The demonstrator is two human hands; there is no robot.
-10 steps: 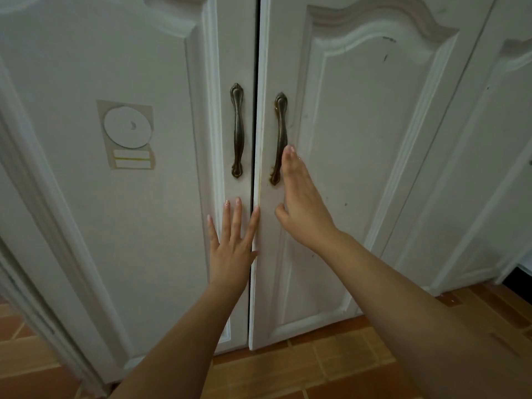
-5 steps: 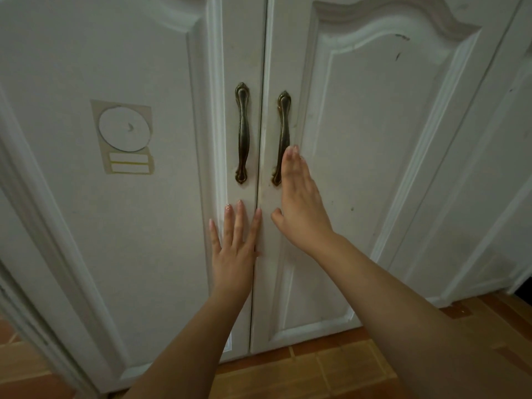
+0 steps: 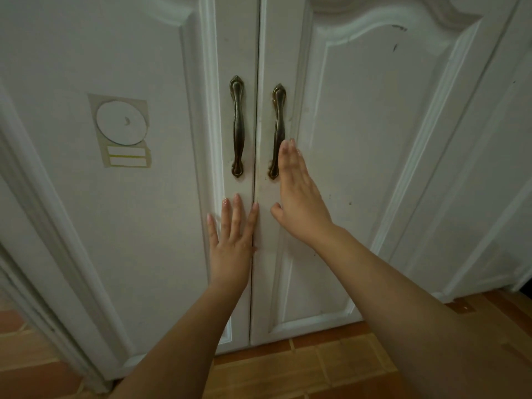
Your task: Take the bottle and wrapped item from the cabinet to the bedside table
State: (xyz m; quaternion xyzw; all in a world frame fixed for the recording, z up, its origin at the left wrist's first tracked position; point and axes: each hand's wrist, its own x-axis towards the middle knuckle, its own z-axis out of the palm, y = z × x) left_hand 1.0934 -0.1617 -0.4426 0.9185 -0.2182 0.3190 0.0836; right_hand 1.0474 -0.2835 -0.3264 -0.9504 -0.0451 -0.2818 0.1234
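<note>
A white cabinet with two closed doors fills the view: the left door (image 3: 144,226) and the right door (image 3: 359,168). Each carries a dark brass handle, the left handle (image 3: 237,126) and the right handle (image 3: 278,131). My left hand (image 3: 231,243) lies flat and empty on the left door's edge, below its handle, fingers spread. My right hand (image 3: 299,197) is flat against the right door, fingertips beside the lower half of the right handle, holding nothing. The bottle and the wrapped item are out of sight.
A round white sticker with two label strips (image 3: 122,131) sits on the left door. Another white door panel (image 3: 489,168) stands to the right. Orange-brown floor tiles (image 3: 302,367) run along the cabinet's base.
The gap at the bottom of the right door has closed and both doors now sit flush. Both hands stay flat on the doors; the view has shifted slightly closer.
</note>
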